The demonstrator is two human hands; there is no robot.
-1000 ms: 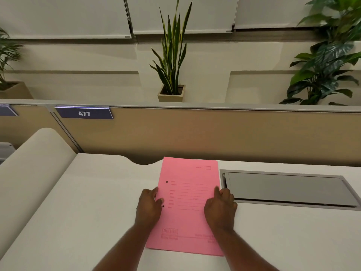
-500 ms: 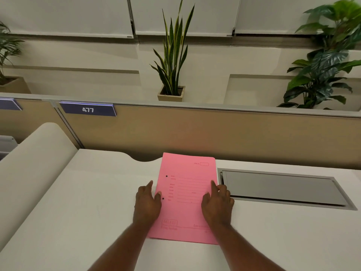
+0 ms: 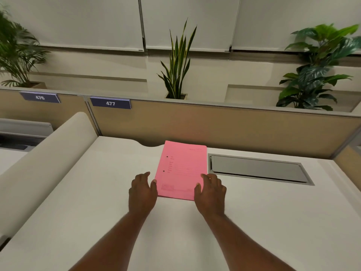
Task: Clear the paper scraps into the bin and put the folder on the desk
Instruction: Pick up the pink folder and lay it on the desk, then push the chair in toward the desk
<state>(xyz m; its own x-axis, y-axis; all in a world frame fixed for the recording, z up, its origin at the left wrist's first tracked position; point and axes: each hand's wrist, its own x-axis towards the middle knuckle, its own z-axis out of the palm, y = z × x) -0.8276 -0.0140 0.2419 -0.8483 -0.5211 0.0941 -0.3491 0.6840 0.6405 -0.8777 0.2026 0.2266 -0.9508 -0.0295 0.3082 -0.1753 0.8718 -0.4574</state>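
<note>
The pink folder (image 3: 181,169) lies flat on the white table (image 3: 78,192) at frame centre, both hands (image 3: 143,189) (image 3: 211,189) open and empty at its near corners; no scraps or bin show, so the task looks nearly finished.

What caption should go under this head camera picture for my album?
Two open hands, left hand and right hand, flank a pink folder lying flat on a white desk.
</note>
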